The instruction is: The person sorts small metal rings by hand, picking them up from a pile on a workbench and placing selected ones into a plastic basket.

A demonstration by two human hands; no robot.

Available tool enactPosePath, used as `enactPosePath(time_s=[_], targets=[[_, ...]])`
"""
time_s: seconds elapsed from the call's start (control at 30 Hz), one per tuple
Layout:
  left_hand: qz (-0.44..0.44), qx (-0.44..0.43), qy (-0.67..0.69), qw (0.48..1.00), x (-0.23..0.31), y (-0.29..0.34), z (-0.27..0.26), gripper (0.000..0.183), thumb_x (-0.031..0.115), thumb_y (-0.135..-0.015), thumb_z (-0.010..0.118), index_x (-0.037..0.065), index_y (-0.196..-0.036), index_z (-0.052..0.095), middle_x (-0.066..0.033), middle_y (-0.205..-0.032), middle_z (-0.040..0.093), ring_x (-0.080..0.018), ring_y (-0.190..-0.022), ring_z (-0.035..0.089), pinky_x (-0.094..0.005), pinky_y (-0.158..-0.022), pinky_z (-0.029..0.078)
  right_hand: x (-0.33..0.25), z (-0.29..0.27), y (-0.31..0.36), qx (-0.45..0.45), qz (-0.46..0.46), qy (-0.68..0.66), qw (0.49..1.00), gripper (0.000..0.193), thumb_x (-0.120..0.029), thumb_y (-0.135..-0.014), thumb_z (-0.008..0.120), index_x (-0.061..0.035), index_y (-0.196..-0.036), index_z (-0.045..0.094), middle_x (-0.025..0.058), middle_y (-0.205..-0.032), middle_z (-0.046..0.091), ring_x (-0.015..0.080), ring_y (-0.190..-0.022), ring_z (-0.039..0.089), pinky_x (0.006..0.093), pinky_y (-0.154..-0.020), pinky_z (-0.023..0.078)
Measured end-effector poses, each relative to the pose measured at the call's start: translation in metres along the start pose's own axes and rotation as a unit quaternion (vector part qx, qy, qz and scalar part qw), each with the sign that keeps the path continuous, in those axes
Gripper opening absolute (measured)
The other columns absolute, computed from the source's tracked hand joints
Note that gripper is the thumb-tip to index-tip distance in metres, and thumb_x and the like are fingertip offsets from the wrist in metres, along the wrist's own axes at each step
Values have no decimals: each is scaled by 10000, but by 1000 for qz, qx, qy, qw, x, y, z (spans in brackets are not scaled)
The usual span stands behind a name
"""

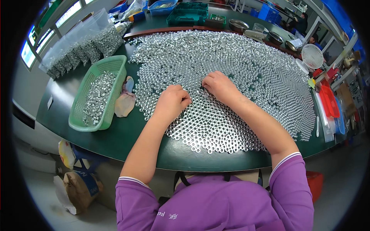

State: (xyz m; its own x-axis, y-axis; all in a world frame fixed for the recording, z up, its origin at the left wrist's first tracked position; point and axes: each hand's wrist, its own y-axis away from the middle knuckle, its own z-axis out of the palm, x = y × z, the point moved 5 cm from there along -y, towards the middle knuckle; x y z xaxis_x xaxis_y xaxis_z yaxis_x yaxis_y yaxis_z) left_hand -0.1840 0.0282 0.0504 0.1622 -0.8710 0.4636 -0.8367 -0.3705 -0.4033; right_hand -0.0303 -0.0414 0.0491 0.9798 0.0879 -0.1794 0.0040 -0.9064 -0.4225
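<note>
A wide spread of small silvery metal ring-ended parts [210,131] covers the green table [185,159]. Near the table's front they stand packed in close rows, ring ends up; toward the back they lie in a loose heap. My left hand [171,102] is over the left part of the spread, thumb and fingers curled together. A little farther off and to the right, my right hand [220,87] is also closed, its fingertips down among the parts. Whatever either hand pinches is hidden by the fingers.
Left of the spread stands a light green basket [117,82] with more metal parts, beside a stained cloth glove [125,104]. Behind it are filled clear bags [108,40]. Metal bowls [239,25], a white round fan [312,56] and a red tray [328,101] line the far and right edges.
</note>
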Motion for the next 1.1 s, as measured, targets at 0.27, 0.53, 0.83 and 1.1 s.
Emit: enactPosePath(time_s=[0.27,0.53,0.83,1.1], targets=[[-85,161,-41,982,-29,3,-12,82,77,-757,609,45,-831,623,-98,-838,568,-284,-854,536,-364,-774,432,-8,-20,10,-67,144,-131,979,100,-152,-765,618,-59,-797,629,102,-818,604,284,-822,568,394,-748,453],[-69,26,58,996,-5,1,-1,110,113,-703,679,64,-790,634,-75,-813,568,-256,-864,539,-356,-770,438,-7,-17,8,7,32,-79,996,111,-146,-743,634,-50,-797,625,104,-782,612,293,-802,578,399,-737,454],[-11,12,-2,1000,-4,-1,1,97,111,-693,687,68,-766,639,-76,-788,559,-263,-839,532,-358,-763,430,7,-5,-8,-58,78,-116,989,94,-148,-726,647,-73,-782,654,83,-803,610,288,-823,563,393,-751,457],[-53,67,20,996,-9,-5,-3,66,94,-729,652,46,-770,634,-81,-799,572,-266,-851,538,-363,-763,426,-4,-13,-7,-25,51,-89,994,91,-160,-725,660,-89,-780,678,67,-823,602,270,-852,556,381,-767,455]])
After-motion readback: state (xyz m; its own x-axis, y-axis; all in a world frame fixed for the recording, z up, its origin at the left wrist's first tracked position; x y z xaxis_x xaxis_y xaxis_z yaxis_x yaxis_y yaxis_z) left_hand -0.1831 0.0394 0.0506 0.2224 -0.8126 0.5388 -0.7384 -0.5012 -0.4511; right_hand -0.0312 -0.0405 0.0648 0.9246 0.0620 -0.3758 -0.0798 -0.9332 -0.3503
